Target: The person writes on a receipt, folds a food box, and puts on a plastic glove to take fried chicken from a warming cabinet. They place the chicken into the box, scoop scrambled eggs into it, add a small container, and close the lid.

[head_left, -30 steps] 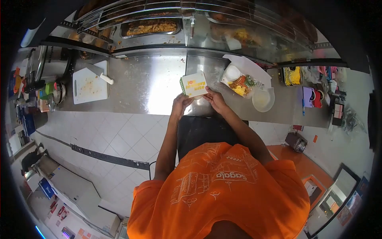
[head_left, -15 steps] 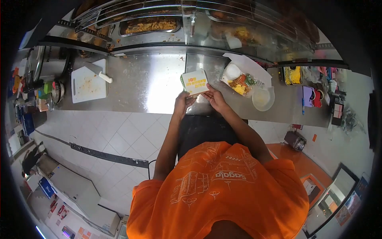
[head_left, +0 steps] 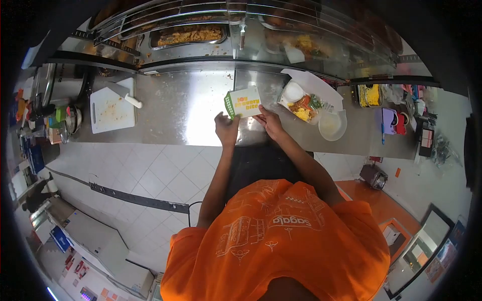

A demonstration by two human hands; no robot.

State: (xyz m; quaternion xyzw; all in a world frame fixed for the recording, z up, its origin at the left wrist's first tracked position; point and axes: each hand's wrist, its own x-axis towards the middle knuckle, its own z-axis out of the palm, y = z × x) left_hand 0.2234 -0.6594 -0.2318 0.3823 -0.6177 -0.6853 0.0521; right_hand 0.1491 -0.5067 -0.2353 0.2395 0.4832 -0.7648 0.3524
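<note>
A small white carton (head_left: 246, 102) with orange and yellow lettering and a green patterned side is held just over the steel counter (head_left: 165, 108). My right hand (head_left: 271, 123) grips its lower right corner. At the lower left corner is my left hand (head_left: 227, 128), fingers bent and closed against the green side. To the right of the carton lies an open food box (head_left: 324, 90) holding white rice (head_left: 293, 92), yellow and orange food and green leaves. A round translucent lid (head_left: 332, 125) rests beside the food box.
At the left, a white-handled knife (head_left: 131, 100) lies on a white cutting board (head_left: 113, 113). Beyond the counter, a glass case holds a food tray (head_left: 188, 36). To the right are a container of yellow food (head_left: 370, 95), tape rolls and a blue pen (head_left: 383, 133).
The carton has turned, showing more of its green side. My left hand has shifted slightly left and up along it, while my right hand keeps its hold at the right corner.
</note>
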